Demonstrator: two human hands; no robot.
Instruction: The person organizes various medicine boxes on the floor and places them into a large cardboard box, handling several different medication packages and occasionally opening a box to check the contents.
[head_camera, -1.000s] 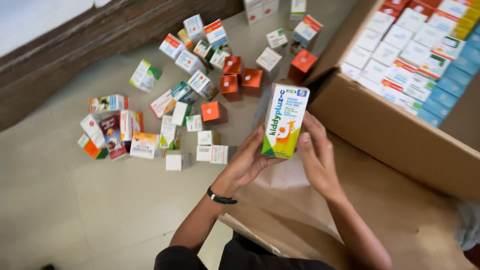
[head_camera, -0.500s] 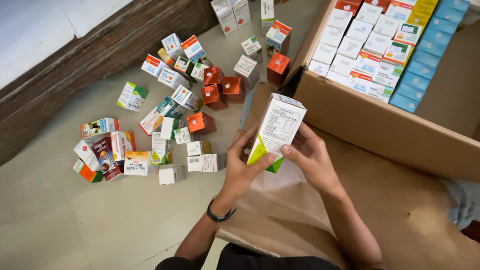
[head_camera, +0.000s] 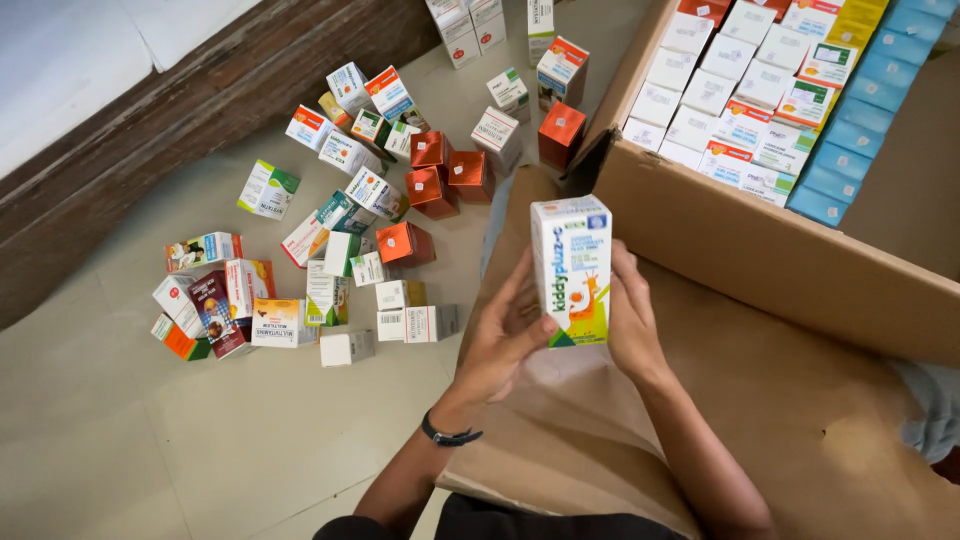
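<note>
I hold a tall white carton with a green corner and an orange giraffe picture (head_camera: 575, 268) upright in front of me, above a brown cardboard flap (head_camera: 720, 400). My left hand (head_camera: 505, 335) supports its left side and bottom, a black band on the wrist. My right hand (head_camera: 632, 318) grips its right side and back. The carton's printed front faces me.
Many small cartons lie scattered on the pale tiled floor (head_camera: 200, 440), among them orange ones (head_camera: 440, 180) and white ones (head_camera: 405, 310). A large open cardboard box (head_camera: 760, 240) at the right holds rows of white and blue cartons (head_camera: 780, 90). A dark wooden skirting (head_camera: 150, 150) runs at upper left.
I have turned the carton in both hands: its front showed, then its white back with small print, and now the front with the giraffe faces me again.
</note>
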